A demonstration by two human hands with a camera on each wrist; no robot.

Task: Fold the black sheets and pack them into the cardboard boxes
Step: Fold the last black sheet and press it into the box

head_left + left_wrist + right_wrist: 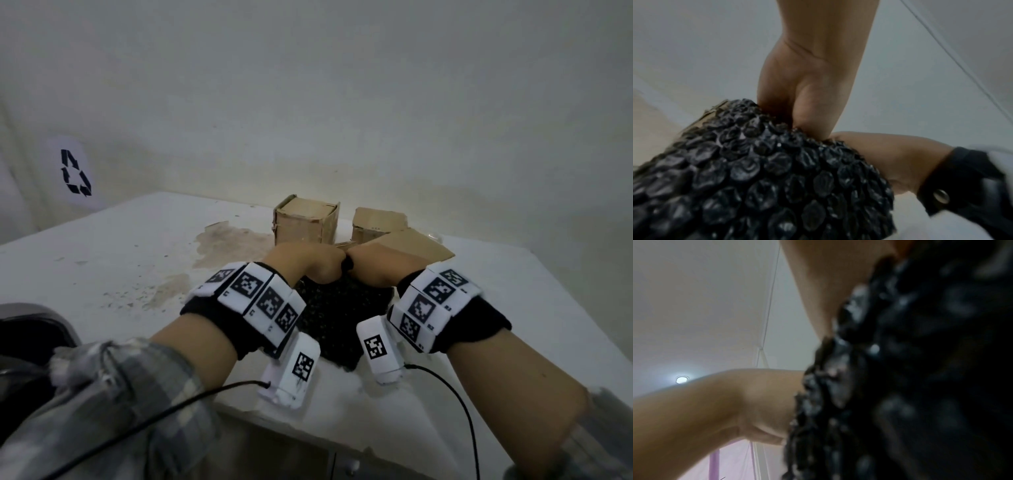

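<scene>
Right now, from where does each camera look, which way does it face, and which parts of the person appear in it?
Head: from above, forward and down at the table; both hands, left hand and right hand, hold the black sheet before the cardboard boxes.
Left wrist: beneath the left hand, looking up along it; both hands grip the sheet.
Right wrist: low, facing upward at a ceiling light; both hands and blurred sheet.
Shared: all three show the sheet.
</scene>
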